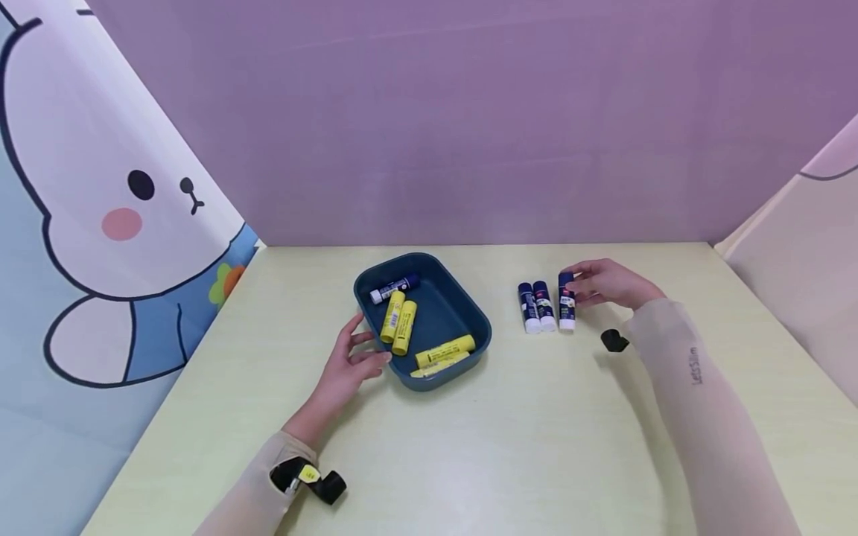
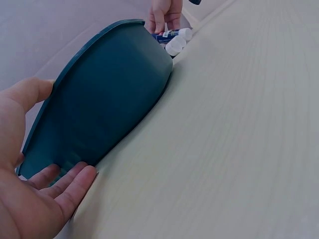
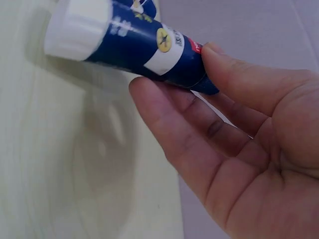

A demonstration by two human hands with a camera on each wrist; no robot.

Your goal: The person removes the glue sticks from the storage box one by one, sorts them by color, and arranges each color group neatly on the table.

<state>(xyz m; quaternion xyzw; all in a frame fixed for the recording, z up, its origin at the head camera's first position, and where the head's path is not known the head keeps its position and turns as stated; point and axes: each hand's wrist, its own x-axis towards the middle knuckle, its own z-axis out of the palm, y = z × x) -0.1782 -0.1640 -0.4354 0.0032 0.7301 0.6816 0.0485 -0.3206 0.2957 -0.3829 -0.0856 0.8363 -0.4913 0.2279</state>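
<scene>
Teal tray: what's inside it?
The teal tray holds one navy glue stick at its far end, two yellow glue sticks next to it, and two more at the near end. Whatever lies directly beneath them is covered.

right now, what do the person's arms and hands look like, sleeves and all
The left hand and right hand are bare. The pale beige left sleeve and pale beige right sleeve are long; dark lettering, apparently "LetsSlim", marks the right one. The left one bears a black device with a yellow label; a small black part juts out beside the right.
</scene>
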